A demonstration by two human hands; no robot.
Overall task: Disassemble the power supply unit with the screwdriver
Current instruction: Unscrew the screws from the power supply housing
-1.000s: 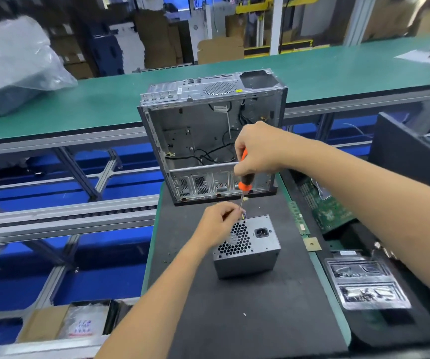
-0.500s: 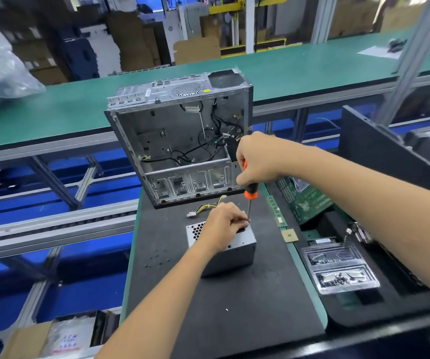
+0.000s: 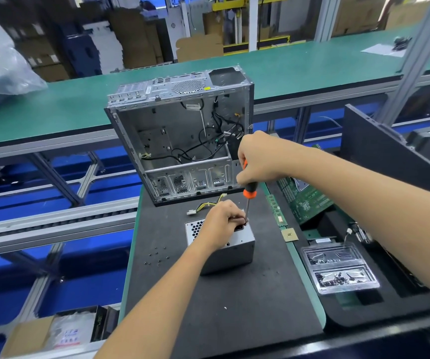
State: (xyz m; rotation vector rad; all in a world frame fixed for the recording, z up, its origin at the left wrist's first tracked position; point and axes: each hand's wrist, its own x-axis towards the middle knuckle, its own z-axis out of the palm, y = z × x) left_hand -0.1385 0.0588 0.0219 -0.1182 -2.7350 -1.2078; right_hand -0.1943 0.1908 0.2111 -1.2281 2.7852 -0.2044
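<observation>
The power supply unit [image 3: 230,251] sits on the dark worktop [image 3: 234,307], just near of the open computer case [image 3: 183,141]. The left hand [image 3: 221,222] rests on its top, grip closed over the far edge. The right hand [image 3: 259,158] has its grip clenched round the screwdriver [image 3: 248,195], held upright, tip down at the unit's top by the left fingers. Loose screws [image 3: 157,255] lie to the left.

The left hand [image 3: 223,221] lay curled, palm down; the right hand [image 3: 259,158] hovered above it, fisted, both forearms outstretched.
</observation>
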